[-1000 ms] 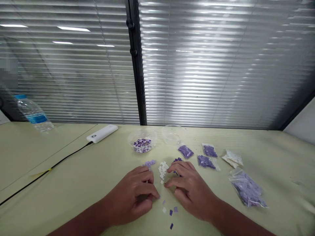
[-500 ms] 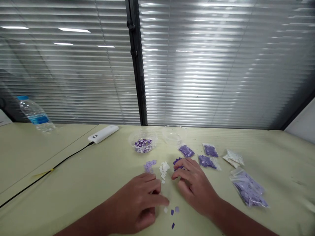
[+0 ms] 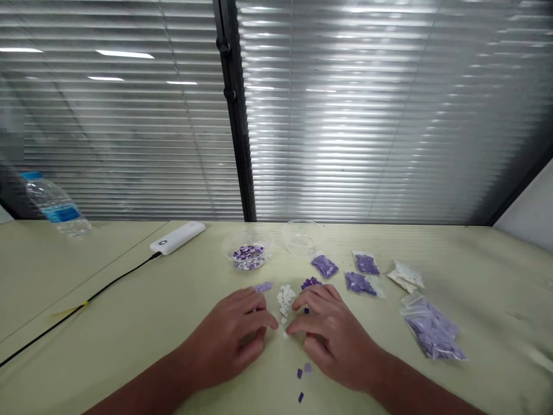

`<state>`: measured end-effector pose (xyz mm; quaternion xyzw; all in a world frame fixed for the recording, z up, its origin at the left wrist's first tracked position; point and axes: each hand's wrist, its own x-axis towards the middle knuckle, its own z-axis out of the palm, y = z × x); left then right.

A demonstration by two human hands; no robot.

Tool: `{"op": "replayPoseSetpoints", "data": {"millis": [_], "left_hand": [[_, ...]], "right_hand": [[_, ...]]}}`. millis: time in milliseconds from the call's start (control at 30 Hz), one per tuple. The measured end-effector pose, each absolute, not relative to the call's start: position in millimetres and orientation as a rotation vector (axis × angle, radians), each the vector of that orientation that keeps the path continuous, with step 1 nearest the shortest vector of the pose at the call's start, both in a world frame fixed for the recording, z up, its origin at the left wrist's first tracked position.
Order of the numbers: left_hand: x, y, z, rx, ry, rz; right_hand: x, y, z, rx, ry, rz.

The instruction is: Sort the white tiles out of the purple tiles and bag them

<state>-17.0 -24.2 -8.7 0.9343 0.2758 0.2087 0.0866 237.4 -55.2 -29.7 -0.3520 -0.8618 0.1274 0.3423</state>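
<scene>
My left hand (image 3: 235, 334) rests beside the light purple pieces (image 3: 262, 287), partly covering them; its index finger points toward the middle and its fingers are apart. Opposite it, my right hand (image 3: 337, 337) is spread low over the table, partly hiding the dark purple pieces (image 3: 311, 282). Between the hands lies a pile of small white square pieces (image 3: 286, 297). One single white piece (image 3: 285, 335) is at the tip of my right index finger. Closer to me are two dark purple pieces (image 3: 299, 373) and a light purple piece (image 3: 308, 367).
Behind the piles stand a clear bowl of mixed pieces (image 3: 249, 257) and a second clear container (image 3: 303, 237). Bags of purple pieces (image 3: 432, 328) and white pieces (image 3: 406, 276) lie to the right. A white power bank (image 3: 178, 237) with a black cable and a water bottle (image 3: 58, 207) are left.
A loose white piece near my left index finger has moved away from me, toward the white pile. My left hand has shifted left and away; my right fingers have come closer to the white pieces.
</scene>
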Motion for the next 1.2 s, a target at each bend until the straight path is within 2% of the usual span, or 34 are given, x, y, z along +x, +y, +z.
{"op": "replayPoseSetpoints", "data": {"millis": [133, 233, 467, 800, 1033, 1200], "left_hand": [[-4.9, -48.1, 2.4, 2.792, 0.610, 0.458], [0.9, -54.5, 3.3, 2.781, 0.615, 0.367], [-10.4, -27.7, -14.2, 2.747, 0.935, 0.612], [-14.6, -29.5, -7.8, 2.682, 0.800, 0.611], [-3.3, -48.7, 8.1, 2.708, 0.661, 0.258], [-10.2, -36.6, -2.0, 2.792, 0.723, 0.468]], "right_hand": [[239.3, -52.4, -31.8, -1.010, -2.157, 0.312], [241.6, -50.8, -32.6, -0.993, -2.092, 0.349], [242.5, -50.4, -33.2, -0.793, -2.117, 0.461], [238.2, -53.5, -31.7, -0.886, -2.244, 0.383], [239.6, -46.3, -37.8, -1.175, -2.028, 0.219], [239.8, -50.4, -34.1, -1.011, -2.169, 0.343]]}}
